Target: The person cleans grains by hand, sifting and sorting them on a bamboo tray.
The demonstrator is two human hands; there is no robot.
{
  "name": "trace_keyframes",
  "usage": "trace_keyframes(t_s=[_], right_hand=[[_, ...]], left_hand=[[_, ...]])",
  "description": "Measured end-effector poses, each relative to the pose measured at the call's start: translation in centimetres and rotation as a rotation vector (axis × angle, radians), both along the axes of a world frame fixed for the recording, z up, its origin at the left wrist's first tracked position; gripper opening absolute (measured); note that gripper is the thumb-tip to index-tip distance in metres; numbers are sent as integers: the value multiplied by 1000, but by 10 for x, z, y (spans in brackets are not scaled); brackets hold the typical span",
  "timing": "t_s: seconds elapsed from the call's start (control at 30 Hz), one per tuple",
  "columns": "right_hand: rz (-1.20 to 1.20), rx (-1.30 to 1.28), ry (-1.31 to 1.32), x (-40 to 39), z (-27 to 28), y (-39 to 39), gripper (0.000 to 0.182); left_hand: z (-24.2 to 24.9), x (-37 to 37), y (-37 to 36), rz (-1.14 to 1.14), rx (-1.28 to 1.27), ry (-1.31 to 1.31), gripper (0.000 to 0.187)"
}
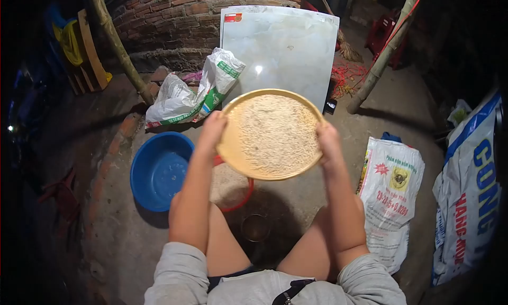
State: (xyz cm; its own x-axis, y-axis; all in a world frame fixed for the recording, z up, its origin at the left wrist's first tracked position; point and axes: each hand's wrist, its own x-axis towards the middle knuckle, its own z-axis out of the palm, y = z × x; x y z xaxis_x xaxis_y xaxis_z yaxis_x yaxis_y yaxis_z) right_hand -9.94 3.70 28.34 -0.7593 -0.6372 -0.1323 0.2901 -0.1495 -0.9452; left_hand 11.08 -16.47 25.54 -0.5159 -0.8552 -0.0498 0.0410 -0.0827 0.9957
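Observation:
A round yellow sieve tray (228, 149) filled with pale grain is held up in front of me. My left hand (211, 129) grips its left rim and my right hand (328, 142) grips its right rim. Below the tray stands a red basin (241, 199) holding more grain, mostly hidden by the tray and my left arm. A small dark metal cup (255, 227) sits on the ground between my knees.
An empty blue basin (159, 170) stands to the left. Printed sacks lie at the back (196, 93) and at the right (391, 194), (468, 194). A white board (283, 48) leans on the brick wall (185, 14). Bamboo poles (119, 45), (383, 53) stand either side.

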Motion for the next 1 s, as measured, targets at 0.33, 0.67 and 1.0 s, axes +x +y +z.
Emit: trace_keyframes(t_s=[0.33, 0.67, 1.0], right_hand=[[99, -17, -84, -9, -14, -2, 26], [78, 35, -116, -24, -13, 0, 25], [142, -65, -76, -24, -5, 0, 27]], left_hand=[[-1, -2, -2, 43, -61, -27, 13], [5, -4, 8, 61, -38, -32, 9], [12, -8, 17, 103, 42, 48, 11]])
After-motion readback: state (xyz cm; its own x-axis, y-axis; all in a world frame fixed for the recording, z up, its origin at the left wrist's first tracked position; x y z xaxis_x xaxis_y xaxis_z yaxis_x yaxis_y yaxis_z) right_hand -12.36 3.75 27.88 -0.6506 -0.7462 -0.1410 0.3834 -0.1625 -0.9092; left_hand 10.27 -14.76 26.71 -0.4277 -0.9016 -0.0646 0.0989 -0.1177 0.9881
